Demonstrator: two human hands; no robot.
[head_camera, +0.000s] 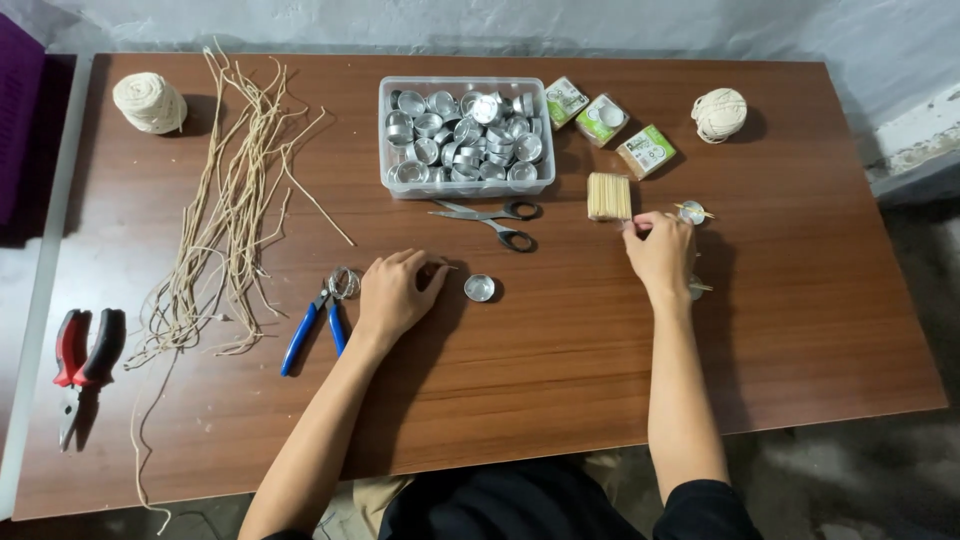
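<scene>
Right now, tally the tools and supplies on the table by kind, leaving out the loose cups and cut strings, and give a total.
Balls of twine: 2
Pliers: 2, red-handled and blue-handled
Scissors: 1
Clear tubs of metal cups: 1
Small green-and-white boxes: 3
Bundles of wooden sticks: 1
Total: 10

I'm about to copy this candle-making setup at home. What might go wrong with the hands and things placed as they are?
1. The right hand reaches at the bundle of wooden sticks; a nudge might scatter them.
2. The open scissors lie between both hands, so a reaching hand may catch a blade.
3. The left hand rests beside a loose metal cup, which could get knocked away.
</scene>
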